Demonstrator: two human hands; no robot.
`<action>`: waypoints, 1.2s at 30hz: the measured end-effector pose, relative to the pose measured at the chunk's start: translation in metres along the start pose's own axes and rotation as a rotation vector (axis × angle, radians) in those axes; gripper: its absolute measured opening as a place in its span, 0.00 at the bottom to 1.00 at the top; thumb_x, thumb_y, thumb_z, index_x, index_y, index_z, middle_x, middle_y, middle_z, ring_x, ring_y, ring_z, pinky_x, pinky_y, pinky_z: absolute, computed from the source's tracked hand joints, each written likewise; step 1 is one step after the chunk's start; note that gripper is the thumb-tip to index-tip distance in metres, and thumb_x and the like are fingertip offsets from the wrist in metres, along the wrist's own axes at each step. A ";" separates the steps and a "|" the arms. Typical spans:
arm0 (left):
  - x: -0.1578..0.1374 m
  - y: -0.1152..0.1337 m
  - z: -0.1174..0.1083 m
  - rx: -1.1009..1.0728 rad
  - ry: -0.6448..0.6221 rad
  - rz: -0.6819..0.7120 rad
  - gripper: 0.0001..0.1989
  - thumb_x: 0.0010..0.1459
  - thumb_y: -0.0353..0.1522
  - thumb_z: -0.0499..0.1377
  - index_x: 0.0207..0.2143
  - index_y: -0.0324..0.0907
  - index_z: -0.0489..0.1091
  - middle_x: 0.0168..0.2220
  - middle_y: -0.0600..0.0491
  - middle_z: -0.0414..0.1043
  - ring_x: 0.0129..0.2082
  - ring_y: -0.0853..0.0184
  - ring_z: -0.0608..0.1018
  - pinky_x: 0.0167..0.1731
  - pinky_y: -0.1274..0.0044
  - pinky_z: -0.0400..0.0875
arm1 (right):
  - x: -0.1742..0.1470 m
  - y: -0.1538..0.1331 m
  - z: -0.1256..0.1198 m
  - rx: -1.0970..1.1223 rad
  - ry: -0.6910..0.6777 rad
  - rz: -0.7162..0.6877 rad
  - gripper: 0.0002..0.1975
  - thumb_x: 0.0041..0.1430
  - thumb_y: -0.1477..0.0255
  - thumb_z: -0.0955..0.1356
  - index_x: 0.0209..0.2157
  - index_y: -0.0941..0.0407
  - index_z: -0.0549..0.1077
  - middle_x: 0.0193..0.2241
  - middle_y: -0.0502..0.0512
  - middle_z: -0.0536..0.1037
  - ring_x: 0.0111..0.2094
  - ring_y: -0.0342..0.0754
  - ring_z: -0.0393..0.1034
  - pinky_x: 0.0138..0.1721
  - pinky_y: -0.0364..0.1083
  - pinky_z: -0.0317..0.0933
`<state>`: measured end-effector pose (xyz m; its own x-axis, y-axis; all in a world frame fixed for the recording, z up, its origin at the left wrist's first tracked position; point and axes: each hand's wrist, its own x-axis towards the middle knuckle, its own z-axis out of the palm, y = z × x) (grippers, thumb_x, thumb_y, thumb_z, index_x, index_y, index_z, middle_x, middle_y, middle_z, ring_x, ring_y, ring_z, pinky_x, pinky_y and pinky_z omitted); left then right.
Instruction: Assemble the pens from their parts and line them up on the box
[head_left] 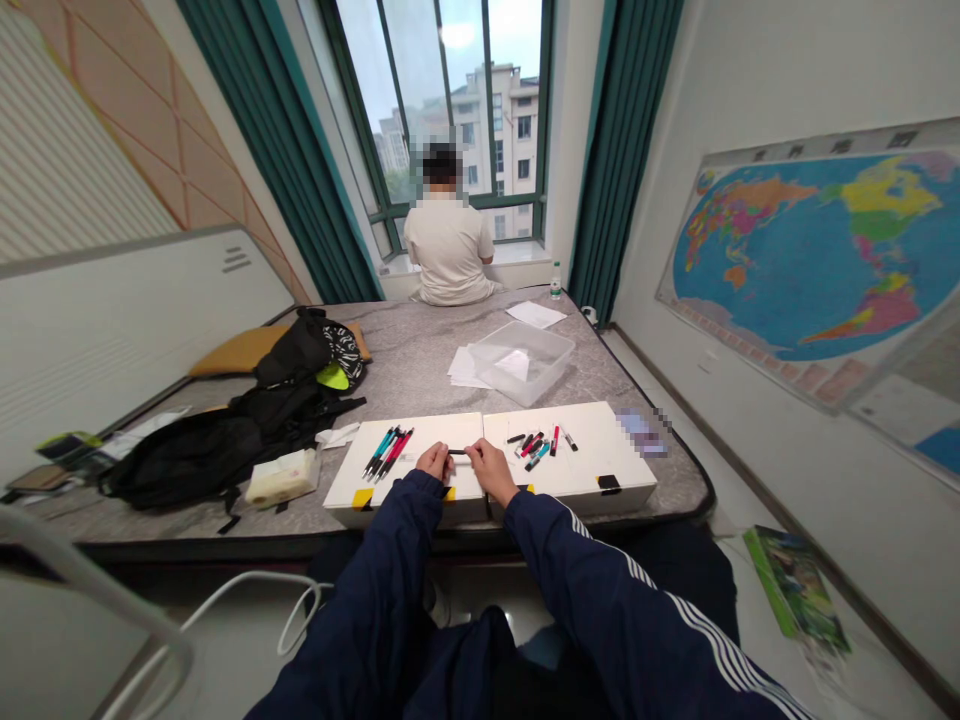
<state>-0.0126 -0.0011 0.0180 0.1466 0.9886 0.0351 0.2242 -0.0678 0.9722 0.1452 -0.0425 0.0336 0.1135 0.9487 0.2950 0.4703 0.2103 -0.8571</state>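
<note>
Between my two hands, low over the white boxes, is a slim black pen (458, 452), held level. My left hand (435, 461) grips its left end and my right hand (489, 468) its right end; the fingers cover both ends. To the left of my hands several pens (388, 454) in teal, black and red lie side by side on the left white box (349, 455). Small black, red and blue pieces, some with clear parts, are scattered on the right white box (600, 440); one is a red piece (555, 440). Their exact kind is too small to tell.
Behind the boxes, a clear plastic bin (551, 365) stands beside white papers (466, 368) on the grey bed surface. Black backpack (202, 445) and tissue pack (283, 478) lie left. A person (448, 245) sits by the window, facing away. A bottle (556, 281) stands at the far right.
</note>
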 end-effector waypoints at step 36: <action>-0.009 0.006 0.003 0.037 -0.017 0.039 0.26 0.55 0.55 0.49 0.20 0.43 0.63 0.14 0.55 0.65 0.13 0.71 0.63 0.15 0.79 0.55 | 0.000 -0.004 -0.001 0.012 -0.082 -0.014 0.22 0.67 0.60 0.57 0.23 0.55 0.67 0.19 0.46 0.69 0.24 0.42 0.63 0.29 0.40 0.52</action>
<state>-0.0095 -0.0113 0.0230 0.1719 0.9827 0.0689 0.2531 -0.1117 0.9610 0.1442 -0.0438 0.0369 0.0348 0.9618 0.2716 0.4607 0.2257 -0.8584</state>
